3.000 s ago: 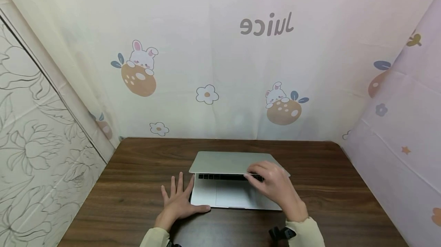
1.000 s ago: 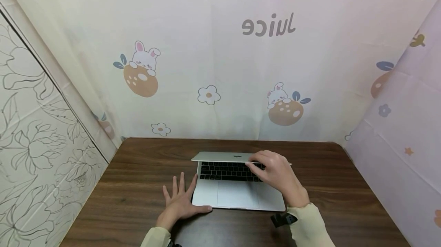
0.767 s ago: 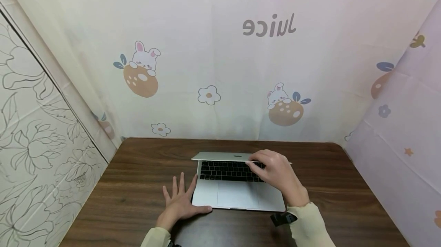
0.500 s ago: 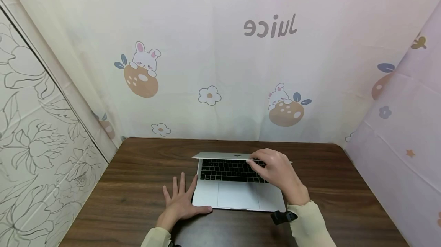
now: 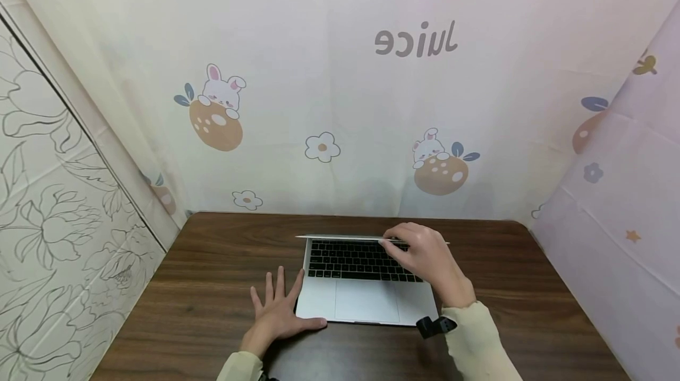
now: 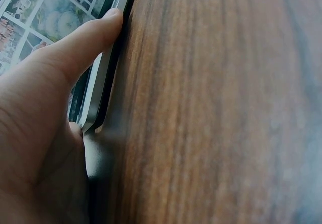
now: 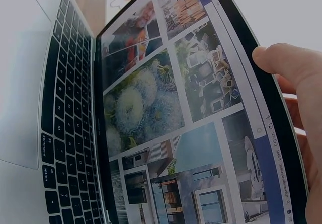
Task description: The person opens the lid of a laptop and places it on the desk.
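A silver laptop (image 5: 366, 304) lies on the wooden table, its lid (image 5: 345, 237) raised and seen nearly edge-on in the head view. My right hand (image 5: 427, 257) pinches the lid's top edge right of the middle. In the right wrist view its thumb sits on the black bezel, the other fingers behind the lid. The screen (image 7: 143, 100) is lit with a grid of pictures, above black keys (image 7: 60, 88). My left hand (image 5: 276, 313) is spread at the base's front left corner, thumb along the front edge. In the left wrist view, that thumb (image 6: 80, 40) reaches over the laptop's edge.
The brown table (image 5: 223, 245) has a patterned pale curtain (image 5: 361, 97) hanging behind it. Similar cloth (image 5: 627, 192) closes off the right side, and a flower-line panel (image 5: 53, 215) stands on the left. A black strap device (image 5: 435, 326) sits at the right wrist.
The right hand has raised the laptop lid up and back from a low tilt to nearly upright, uncovering the keyboard. The left hand has stayed at the corner.
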Tool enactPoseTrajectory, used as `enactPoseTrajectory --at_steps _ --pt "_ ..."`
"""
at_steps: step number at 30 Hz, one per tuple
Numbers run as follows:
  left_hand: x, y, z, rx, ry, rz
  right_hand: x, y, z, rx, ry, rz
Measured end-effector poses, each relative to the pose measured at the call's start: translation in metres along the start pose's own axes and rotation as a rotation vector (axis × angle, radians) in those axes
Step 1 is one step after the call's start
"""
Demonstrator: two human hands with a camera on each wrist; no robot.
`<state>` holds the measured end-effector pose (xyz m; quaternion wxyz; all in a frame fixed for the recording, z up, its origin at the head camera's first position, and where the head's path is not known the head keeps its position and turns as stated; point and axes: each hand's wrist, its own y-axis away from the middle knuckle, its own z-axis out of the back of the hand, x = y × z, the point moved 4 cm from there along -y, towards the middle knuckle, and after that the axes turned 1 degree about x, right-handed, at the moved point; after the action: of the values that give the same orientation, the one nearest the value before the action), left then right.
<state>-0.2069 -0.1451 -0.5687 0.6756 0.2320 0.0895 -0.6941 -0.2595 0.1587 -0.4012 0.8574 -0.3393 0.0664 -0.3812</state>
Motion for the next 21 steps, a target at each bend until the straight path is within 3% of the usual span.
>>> enactPoseTrajectory --at_steps 10,21 --pt "0.0006 -0.0004 -0.0003 -0.001 0.012 0.001 -0.0017 -0.0040 0.0005 -0.023 -0.025 0.012" --pt "-0.0030 0.0033 0.0039 0.014 0.020 0.001 -0.0008 -0.0086 0.0000 -0.109 -0.040 0.075"
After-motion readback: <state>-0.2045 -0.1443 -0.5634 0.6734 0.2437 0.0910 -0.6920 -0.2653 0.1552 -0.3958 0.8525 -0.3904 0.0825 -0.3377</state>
